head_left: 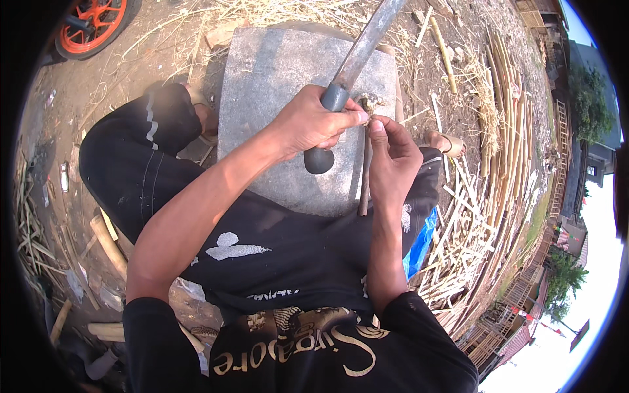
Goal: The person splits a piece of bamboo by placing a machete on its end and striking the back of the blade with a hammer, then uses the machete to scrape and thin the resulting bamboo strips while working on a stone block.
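**Long blade and thin bamboo strip over the stone block**

Your left hand (308,124) is wrapped tight around the dark handle of a long knife (357,59); the fingers are fully closed on it, with the rounded butt end sticking out below your fist. The blade looks like heavy, stiff metal, so the weight probably sits forward. Keep your hold where it is, low on the handle and clear of the edge. Its long axis runs from the butt near your lap up and away to the right, the tip passing out of view at the top.

Your right hand (393,157) pinches the top of a bamboo strip (364,177) between thumb and fingertips, just beside the knife handle. The strip looks light and stiff, likely to splinter along the grain and sharp at its frayed top. It stands nearly upright in the picture, its lower end toward your lap, in front of the grey stone block (275,72).

Split bamboo pieces (498,164) lie piled to your right.
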A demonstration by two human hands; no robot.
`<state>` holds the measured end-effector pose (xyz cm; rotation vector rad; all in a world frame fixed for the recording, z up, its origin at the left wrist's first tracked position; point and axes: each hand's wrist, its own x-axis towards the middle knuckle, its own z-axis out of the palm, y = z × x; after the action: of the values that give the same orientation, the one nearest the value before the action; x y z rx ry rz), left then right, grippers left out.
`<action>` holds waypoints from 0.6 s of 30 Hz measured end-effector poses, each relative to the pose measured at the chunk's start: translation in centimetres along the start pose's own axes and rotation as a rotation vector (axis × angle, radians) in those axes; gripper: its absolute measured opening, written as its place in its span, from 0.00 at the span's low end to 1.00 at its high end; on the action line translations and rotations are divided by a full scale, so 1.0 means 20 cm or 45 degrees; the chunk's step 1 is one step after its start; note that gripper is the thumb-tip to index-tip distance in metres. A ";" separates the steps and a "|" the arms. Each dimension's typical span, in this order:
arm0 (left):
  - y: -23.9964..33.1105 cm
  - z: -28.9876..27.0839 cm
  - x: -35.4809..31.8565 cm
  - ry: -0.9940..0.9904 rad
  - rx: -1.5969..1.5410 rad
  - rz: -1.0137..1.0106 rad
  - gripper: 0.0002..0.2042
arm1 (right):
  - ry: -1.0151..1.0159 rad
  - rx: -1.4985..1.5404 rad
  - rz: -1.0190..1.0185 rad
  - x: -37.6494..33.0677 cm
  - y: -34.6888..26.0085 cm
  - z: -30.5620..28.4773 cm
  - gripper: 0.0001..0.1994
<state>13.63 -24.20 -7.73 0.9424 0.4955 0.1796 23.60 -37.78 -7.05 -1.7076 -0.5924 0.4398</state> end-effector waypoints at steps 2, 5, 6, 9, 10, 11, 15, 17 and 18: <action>0.01 0.00 0.00 -0.013 0.042 -0.012 0.10 | 0.005 -0.004 -0.008 0.00 0.01 0.00 0.09; 0.01 -0.01 0.00 -0.060 0.073 0.007 0.10 | 0.011 -0.018 0.001 -0.01 0.00 0.00 0.09; 0.00 -0.01 0.00 -0.064 0.063 0.022 0.11 | 0.013 -0.022 0.003 -0.01 0.00 0.00 0.10; -0.01 -0.01 0.01 -0.069 0.026 0.013 0.11 | 0.012 -0.037 0.033 -0.01 -0.02 -0.03 0.10; -0.01 -0.01 0.00 -0.072 0.010 -0.002 0.12 | 0.013 -0.042 0.032 -0.01 -0.02 -0.05 0.10; 0.00 0.00 0.00 -0.057 -0.004 -0.008 0.10 | 0.035 0.069 0.009 0.02 -0.04 -0.08 0.11; 0.06 -0.01 -0.03 0.011 -0.015 -0.014 0.10 | 0.674 -0.021 -0.390 0.12 -0.30 -0.61 0.13; 0.04 0.02 -0.01 0.072 0.031 -0.021 0.11 | 0.973 -0.338 -0.403 0.11 -0.43 -0.76 0.14; 0.03 0.00 -0.01 0.134 0.081 -0.016 0.11 | 0.997 -0.335 -0.396 0.10 -0.45 -0.77 0.15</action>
<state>13.51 -23.94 -7.15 0.9955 0.6071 0.2037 32.82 -47.35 5.04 -1.8170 -0.3268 -0.5394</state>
